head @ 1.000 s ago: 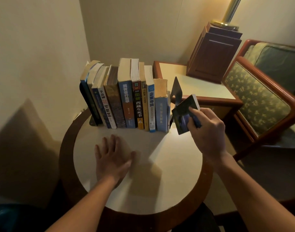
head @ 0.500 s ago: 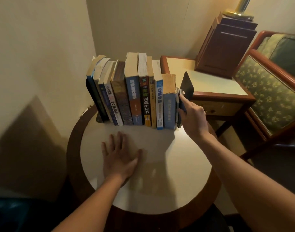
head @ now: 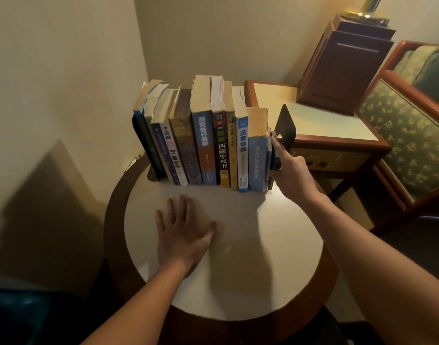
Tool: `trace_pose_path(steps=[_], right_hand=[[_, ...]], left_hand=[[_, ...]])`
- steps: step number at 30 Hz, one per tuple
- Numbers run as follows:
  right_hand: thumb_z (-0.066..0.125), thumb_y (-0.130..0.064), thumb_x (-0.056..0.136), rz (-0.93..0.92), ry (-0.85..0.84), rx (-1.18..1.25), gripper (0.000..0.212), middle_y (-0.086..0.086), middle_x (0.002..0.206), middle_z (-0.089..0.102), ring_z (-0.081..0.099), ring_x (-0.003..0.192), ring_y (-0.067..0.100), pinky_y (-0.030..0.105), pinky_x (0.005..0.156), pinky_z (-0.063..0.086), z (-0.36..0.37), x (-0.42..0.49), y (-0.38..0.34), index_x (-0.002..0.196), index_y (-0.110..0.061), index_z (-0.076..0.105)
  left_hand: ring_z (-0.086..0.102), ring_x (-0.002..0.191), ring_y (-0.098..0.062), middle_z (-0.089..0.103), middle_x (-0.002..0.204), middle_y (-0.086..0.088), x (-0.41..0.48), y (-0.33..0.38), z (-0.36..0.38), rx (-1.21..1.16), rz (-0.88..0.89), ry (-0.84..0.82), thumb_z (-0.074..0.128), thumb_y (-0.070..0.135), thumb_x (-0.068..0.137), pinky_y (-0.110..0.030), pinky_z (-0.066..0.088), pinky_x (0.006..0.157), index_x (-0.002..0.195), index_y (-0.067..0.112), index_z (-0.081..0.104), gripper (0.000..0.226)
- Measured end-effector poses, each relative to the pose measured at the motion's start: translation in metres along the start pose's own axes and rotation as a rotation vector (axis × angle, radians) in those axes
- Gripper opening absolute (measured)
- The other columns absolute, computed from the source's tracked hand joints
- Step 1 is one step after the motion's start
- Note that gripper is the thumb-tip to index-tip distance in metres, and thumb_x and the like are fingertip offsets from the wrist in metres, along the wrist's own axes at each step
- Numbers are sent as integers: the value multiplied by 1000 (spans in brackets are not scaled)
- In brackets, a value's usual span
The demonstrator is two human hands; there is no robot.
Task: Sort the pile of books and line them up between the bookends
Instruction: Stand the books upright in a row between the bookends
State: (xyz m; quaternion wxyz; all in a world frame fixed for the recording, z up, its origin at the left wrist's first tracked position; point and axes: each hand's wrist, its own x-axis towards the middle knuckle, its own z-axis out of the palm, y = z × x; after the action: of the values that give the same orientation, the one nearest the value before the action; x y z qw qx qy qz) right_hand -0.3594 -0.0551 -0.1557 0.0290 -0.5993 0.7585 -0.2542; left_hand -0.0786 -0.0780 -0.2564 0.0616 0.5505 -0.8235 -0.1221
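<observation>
Left hand (head: 183, 232) lies flat, palm down, fingers spread on the surface (head: 268, 275); right hand (head: 289, 171) — arm stretched forward — pinches a thin book (head: 270, 160).

Dim, warm yellow light. Soft dark shadows cross the round white-topped desk (head: 295, 245) below the fingers (head: 279, 149) of the right hand (head: 291, 175) and the cream wall (head: 52, 83) far left. Edges bend, wide-angle; slightly soft.

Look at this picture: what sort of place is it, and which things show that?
Probably a hotel room or a sitting-room corner: a patterned wooden armchair, a side table bearing a brass-stemmed lamp base, and a small round table where a row of books stands.
</observation>
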Motion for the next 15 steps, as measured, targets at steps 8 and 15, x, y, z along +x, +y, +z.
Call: trace_pose_path(steps=[8,15], right_hand=[[70,-3,90,91,43,-24,94,15,128,65,63,118,35,52,90,56,15,7,4,161,-29,14],[70,-2,90,99,35,29,91,14,134,63,59,124,35,51,93,54,12,2,-3,160,-31,20]], left_hand=[[-20,152,-25,-15,167,3,1,0,1,11,-5,-7,8,85,84,-52,-7,123,160,25,-6,98],[-19,152,-26,-15,167,2,-1,-1,-1,17,-13,-17,5,85,83,-52,-6,123,159,24,-7,99]])
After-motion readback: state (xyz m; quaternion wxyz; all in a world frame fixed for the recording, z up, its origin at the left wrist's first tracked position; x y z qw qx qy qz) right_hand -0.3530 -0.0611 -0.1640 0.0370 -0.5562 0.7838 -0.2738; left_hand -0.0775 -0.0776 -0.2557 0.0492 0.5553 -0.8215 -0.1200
